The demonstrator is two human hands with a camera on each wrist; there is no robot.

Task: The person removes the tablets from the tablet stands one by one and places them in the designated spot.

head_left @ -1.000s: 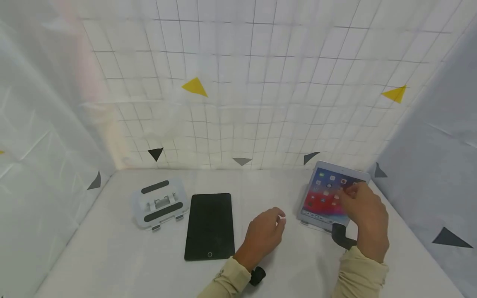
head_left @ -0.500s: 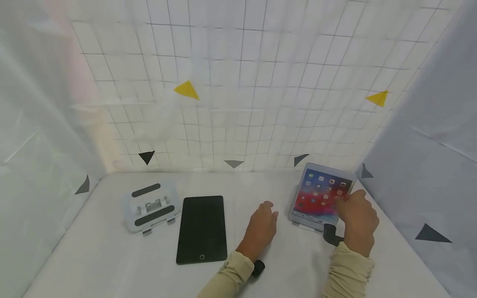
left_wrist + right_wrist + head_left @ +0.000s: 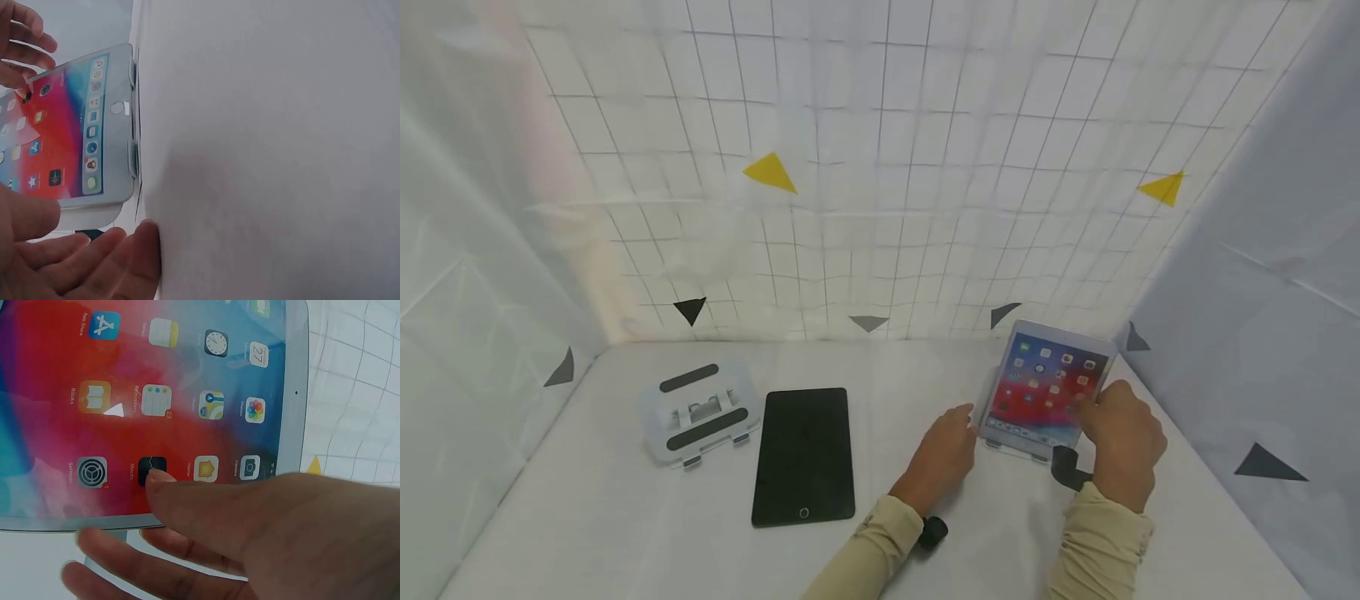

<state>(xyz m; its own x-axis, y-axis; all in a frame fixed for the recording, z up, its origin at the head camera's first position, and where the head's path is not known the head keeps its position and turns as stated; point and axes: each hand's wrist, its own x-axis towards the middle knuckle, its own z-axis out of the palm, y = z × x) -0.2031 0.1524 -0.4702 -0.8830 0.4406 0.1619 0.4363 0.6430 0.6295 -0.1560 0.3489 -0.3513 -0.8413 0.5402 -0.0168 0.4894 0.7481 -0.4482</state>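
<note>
A white-framed tablet (image 3: 1043,392), its screen lit with app icons, leans tilted back on a pale stand (image 3: 94,217) at the right. Two small lips (image 3: 132,159) of the stand hold its lower edge. My right hand (image 3: 1123,442) holds the tablet's right edge; its thumb (image 3: 164,495) lies on the screen while the other fingers sit beyond the edge. At the lower left corner, my left hand (image 3: 942,458) reaches the stand with loosely extended fingers (image 3: 103,256), its thumb just beside the tablet's edge.
A black tablet (image 3: 805,458) with a dark screen lies flat left of my left hand. Farther left is a second pale stand (image 3: 700,412) with two dark grey pads. A white gridded sheet (image 3: 880,208) rises behind the table; plastic sheets (image 3: 1247,333) flank both sides.
My right hand has come from in front of the screen to the tablet's right edge. My left hand has moved right to the stand. The head view has shifted slightly.
</note>
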